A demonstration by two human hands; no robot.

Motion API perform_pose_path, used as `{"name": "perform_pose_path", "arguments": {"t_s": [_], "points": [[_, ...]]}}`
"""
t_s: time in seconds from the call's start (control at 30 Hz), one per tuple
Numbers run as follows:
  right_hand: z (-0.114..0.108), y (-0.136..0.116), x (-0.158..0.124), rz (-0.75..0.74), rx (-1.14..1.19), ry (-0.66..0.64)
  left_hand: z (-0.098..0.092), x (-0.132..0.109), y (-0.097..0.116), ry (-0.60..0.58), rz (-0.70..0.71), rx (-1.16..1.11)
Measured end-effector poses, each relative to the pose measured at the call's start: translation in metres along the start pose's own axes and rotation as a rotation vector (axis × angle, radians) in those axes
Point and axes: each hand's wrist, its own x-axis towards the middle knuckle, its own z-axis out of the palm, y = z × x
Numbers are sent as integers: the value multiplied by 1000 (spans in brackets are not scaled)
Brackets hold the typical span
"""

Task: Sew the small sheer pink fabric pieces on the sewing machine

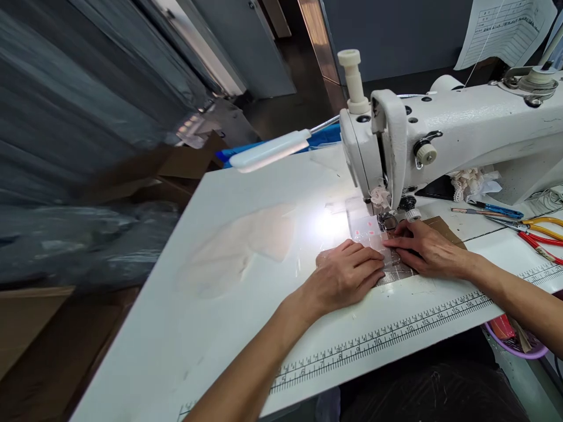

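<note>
Beside the presser foot (387, 221) of a white sewing machine (470, 123), a thin translucent sheet (373, 241) lies on the counter (246, 334), partly over a shiny metal plate (398, 276). Small pink-orange marks (364, 232) show near its far side. Whether its edge is under the foot: cannot tell.

Left hand (352, 271): palm down, fingers side by side, tips at the near left part of the sheet; thumb hidden, so any grip beneath is unconfirmed. Right hand (420, 249): thumb and forefinger brought near each other at the sheet's right side, close to the foot; pinching or merely pressing, cannot tell.

Handling (judged): very light, limp, probably slippery on the smooth metal, easily creased or snagged. Best held flat under spread fingertips, with a light pinch at the right edge, clear of the needle area.

Writing: printed ruler strip (396, 334) along the counter's near edge, figures such as 10, 12 and 13 legible. Paper form (505, 32) behind the machine has a ruled table and lines of text, too small to read. No brand name legible on the machine.
</note>
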Motion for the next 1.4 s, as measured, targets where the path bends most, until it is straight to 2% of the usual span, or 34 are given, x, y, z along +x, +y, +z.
{"name": "perform_pose_path", "arguments": {"t_s": [0.1,0.2,0.4,0.53,0.7,0.93,1.23,1.4], "points": [[-1,0,1,-16,-9,-17,-8,4,0,-101,-11,-56],[-1,-2,3,14,-28,-16,-10,8,-3,-154,-35,-118],[3,-5,8,46,-96,-8,-5,9,-6,-93,-63,-110],[5,-4,9,79,-139,-26,-5,8,-4,-129,-85,-63],[3,-3,6,59,-50,-36,-4,7,-5,-164,-96,6],[2,-5,6,82,-79,-45,0,6,-10,-165,-96,73],[0,-6,4,12,-117,-19,5,5,-13,-150,-95,126],[-1,-9,7,42,-155,-29,6,5,-16,-152,-106,157]]}}
